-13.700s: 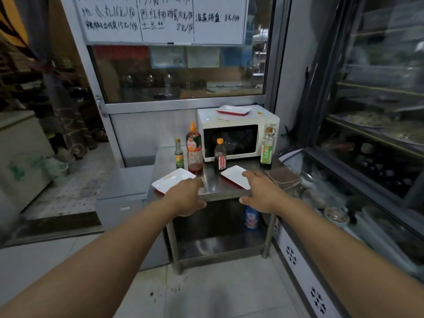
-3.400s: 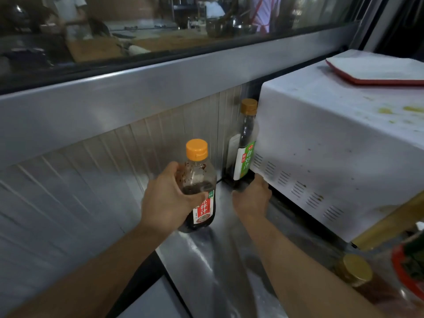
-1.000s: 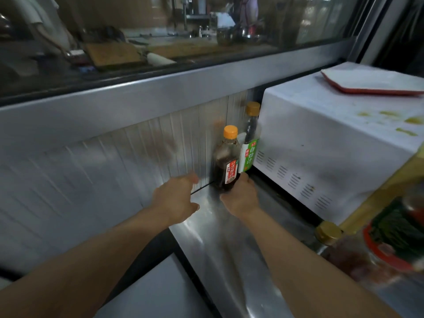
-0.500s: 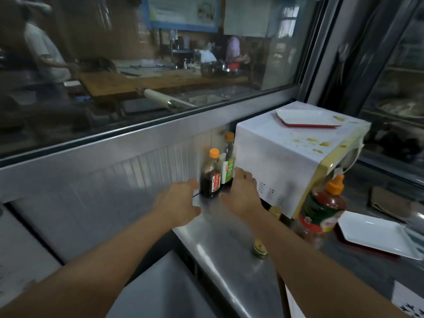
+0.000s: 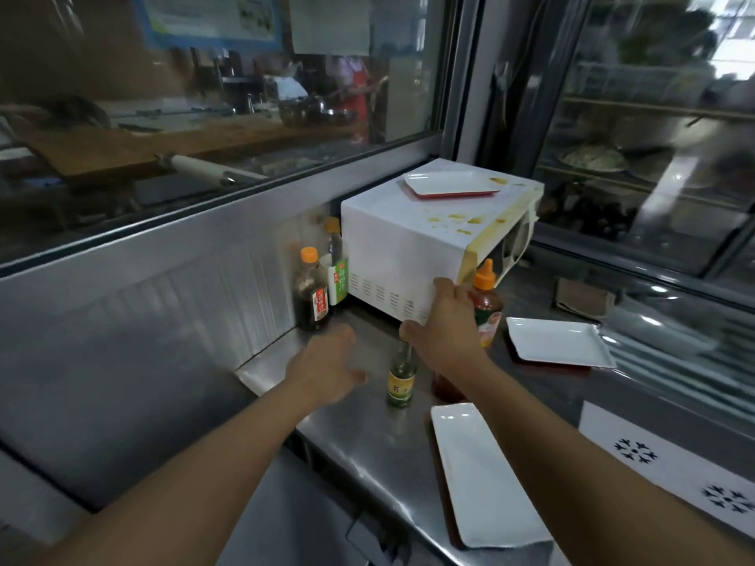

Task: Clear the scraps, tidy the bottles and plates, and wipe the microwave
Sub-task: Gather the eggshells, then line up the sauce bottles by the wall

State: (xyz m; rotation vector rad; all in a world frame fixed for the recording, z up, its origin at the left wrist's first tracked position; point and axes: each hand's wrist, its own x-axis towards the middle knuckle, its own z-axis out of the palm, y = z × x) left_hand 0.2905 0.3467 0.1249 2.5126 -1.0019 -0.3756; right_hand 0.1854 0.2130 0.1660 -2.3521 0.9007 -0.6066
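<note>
Reaching over the small green bottle (image 5: 401, 381), both hands' fingers hang loose, gripping nothing.

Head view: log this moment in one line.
stage: tidying bottles | left hand: open, above table | right hand: reaching over small bottle | microwave: stained
</note>
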